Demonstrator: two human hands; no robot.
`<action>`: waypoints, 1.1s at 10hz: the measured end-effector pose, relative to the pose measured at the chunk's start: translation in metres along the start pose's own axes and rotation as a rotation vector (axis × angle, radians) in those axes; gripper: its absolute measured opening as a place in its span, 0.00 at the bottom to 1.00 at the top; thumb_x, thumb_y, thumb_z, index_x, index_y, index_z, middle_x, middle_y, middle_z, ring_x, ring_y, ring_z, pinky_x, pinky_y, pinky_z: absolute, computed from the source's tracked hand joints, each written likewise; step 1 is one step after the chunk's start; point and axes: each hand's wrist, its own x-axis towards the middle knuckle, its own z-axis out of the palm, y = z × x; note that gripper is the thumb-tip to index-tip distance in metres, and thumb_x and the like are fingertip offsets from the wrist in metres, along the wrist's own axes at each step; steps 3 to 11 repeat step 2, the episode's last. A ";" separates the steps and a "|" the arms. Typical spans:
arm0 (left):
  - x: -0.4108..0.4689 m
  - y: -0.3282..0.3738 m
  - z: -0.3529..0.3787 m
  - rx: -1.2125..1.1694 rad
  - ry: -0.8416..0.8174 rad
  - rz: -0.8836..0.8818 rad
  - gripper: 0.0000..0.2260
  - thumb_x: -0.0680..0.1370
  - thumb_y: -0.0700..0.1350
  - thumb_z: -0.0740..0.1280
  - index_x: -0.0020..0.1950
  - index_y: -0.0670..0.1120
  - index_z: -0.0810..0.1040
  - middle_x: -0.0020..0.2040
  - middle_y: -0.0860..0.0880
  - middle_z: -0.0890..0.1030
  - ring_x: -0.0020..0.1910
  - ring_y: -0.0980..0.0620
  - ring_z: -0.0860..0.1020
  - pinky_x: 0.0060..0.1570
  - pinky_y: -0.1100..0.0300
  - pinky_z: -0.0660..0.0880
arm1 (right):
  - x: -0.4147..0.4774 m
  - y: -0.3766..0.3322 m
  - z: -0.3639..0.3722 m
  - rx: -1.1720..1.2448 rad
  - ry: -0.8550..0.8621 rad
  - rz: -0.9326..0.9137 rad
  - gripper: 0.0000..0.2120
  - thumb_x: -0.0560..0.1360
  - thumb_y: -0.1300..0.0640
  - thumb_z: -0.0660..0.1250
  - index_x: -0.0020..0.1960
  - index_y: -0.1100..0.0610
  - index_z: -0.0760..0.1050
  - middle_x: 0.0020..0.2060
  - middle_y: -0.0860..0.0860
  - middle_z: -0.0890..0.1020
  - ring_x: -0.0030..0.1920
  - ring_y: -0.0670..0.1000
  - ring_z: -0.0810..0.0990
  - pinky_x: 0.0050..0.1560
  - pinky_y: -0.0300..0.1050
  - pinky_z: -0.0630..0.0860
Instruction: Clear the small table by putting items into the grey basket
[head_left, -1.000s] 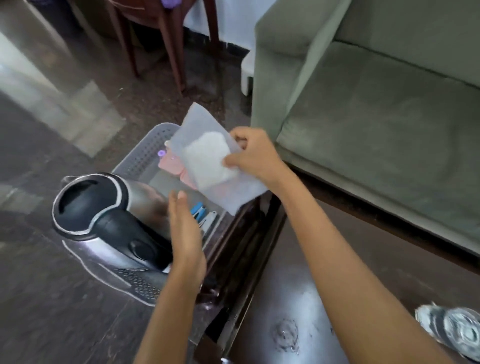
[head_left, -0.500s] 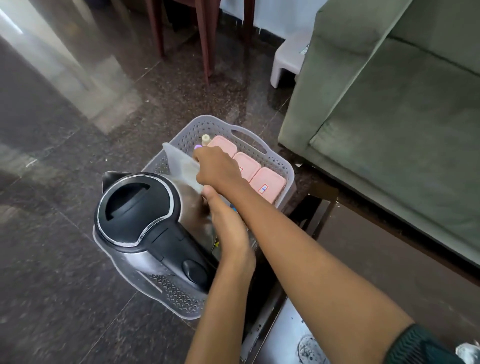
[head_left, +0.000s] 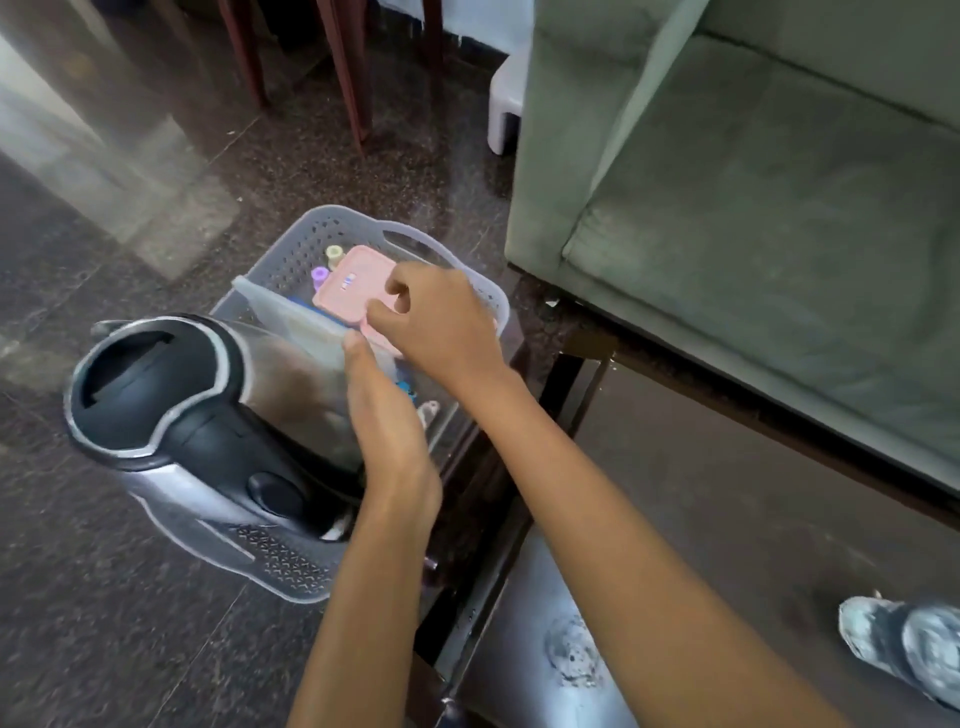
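The grey basket stands on the floor beside the dark small table. A black and steel kettle fills its near half. Pink boxes and small yellow and purple bottles lie at its far end. A translucent pouch stands on edge between the kettle and the boxes. My left hand lies with straight fingers along the kettle's side, its fingertips touching the pouch's end. My right hand hovers over the pink boxes, fingers loosely curled, gripping nothing that I can see.
A crumpled silvery object lies at the table's near right. A green sofa runs along the table's far side. Behind the basket are a white stool and brown chair legs on a dark stone floor.
My right hand lowered the pouch from above the basket into the gap beside the kettle and let go of it. My left hand stayed against the kettle.
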 end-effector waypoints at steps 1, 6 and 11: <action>-0.022 -0.013 0.009 0.129 -0.045 0.143 0.26 0.75 0.54 0.56 0.70 0.44 0.67 0.69 0.44 0.72 0.69 0.48 0.70 0.71 0.50 0.64 | -0.037 0.024 -0.030 0.007 0.064 0.082 0.09 0.72 0.57 0.62 0.48 0.60 0.77 0.47 0.57 0.83 0.49 0.60 0.78 0.44 0.48 0.71; -0.052 -0.035 0.020 0.249 -0.002 0.295 0.25 0.78 0.46 0.57 0.74 0.42 0.59 0.75 0.46 0.62 0.74 0.52 0.60 0.74 0.53 0.56 | -0.078 0.056 -0.059 0.017 0.127 0.161 0.08 0.73 0.58 0.61 0.47 0.59 0.77 0.46 0.56 0.82 0.50 0.62 0.77 0.43 0.49 0.71; -0.052 -0.035 0.020 0.249 -0.002 0.295 0.25 0.78 0.46 0.57 0.74 0.42 0.59 0.75 0.46 0.62 0.74 0.52 0.60 0.74 0.53 0.56 | -0.078 0.056 -0.059 0.017 0.127 0.161 0.08 0.73 0.58 0.61 0.47 0.59 0.77 0.46 0.56 0.82 0.50 0.62 0.77 0.43 0.49 0.71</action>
